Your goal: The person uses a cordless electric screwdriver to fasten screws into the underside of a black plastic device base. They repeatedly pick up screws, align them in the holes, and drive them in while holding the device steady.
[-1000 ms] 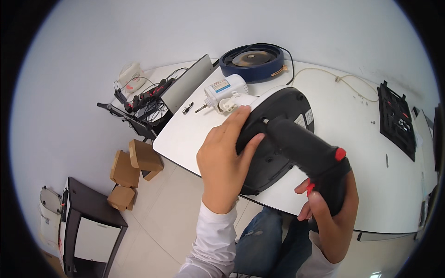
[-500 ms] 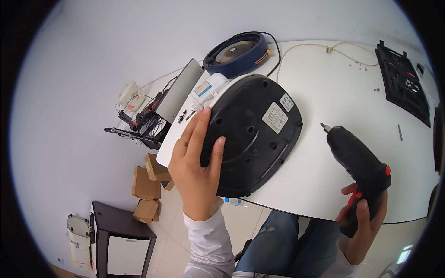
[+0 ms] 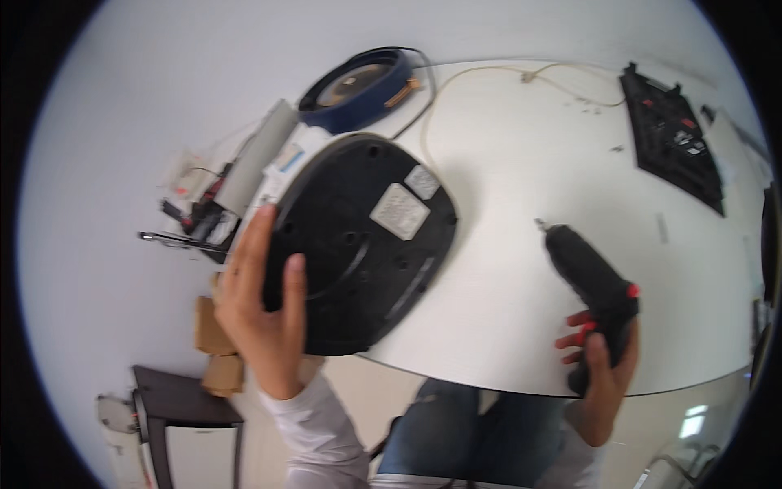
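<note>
My left hand (image 3: 262, 310) grips the left edge of a rounded black appliance base (image 3: 362, 269), thumb on its dark face and fingers along the rim. The base is tilted up at the table's left side, its underside toward me, with screw holes and two pale labels. In my right hand (image 3: 607, 367) is a black cordless screwdriver (image 3: 590, 269) with red parts, held by its handle. A finger lies at its red trigger. Its bit points up and left, apart from the base.
A blue round appliance (image 3: 358, 90) with a cord stands on the white table (image 3: 505, 326) at the back left. An open black tool case (image 3: 676, 138) lies at the back right, near small screws and a loose bit (image 3: 662, 228). Cardboard boxes (image 3: 213, 330) are below left.
The whole view has shifted, so most things appear farther left and blurred. The base has moved slightly left with my left hand and hides more of the white things behind it.
</note>
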Demonstrator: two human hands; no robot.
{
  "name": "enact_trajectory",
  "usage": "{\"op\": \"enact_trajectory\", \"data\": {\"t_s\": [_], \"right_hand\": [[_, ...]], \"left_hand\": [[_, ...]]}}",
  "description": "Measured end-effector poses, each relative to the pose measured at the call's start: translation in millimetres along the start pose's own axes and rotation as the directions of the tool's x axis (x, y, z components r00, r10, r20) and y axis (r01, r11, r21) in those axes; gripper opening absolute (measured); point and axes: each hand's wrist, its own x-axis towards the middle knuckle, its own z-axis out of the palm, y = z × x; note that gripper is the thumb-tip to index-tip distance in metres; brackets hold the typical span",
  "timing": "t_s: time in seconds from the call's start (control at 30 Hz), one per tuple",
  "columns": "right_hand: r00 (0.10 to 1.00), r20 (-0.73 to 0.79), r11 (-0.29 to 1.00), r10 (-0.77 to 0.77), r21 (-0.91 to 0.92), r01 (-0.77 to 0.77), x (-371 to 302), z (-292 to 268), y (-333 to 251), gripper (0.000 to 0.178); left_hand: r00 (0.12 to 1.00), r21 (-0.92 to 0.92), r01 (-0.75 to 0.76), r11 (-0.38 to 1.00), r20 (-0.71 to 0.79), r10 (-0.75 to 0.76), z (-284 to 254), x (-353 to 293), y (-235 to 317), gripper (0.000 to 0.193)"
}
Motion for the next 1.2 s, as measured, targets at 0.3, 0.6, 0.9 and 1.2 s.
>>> {"op": "enact_trajectory", "data": {"t_s": [0.3,0.6,0.9,1.2], "right_hand": [[0.932,0.273,0.655,-0.238,-0.664,0.361,14,14,-7,0.043],[0.870,0.444,-0.014,-0.213,-0.892,0.452,11,49,-5,0.053],[0.869,0.450,0.038,-0.205,-0.884,0.466,16,55,-9,0.055],[0.849,0.490,0.009,-0.197,-0.865,0.501,15,44,-5,0.050]], "left_hand": [[0.985,-0.031,0.171,0.985,0.035,-0.170,-12,1,5,0.050],[0.988,0.127,-0.122,0.984,0.114,0.108,-4,4,-10,0.024],[0.987,0.135,-0.148,0.980,0.082,0.137,-1,1,-15,0.024],[0.990,0.091,-0.140,0.986,0.036,0.137,1,0,-9,0.027]]}}
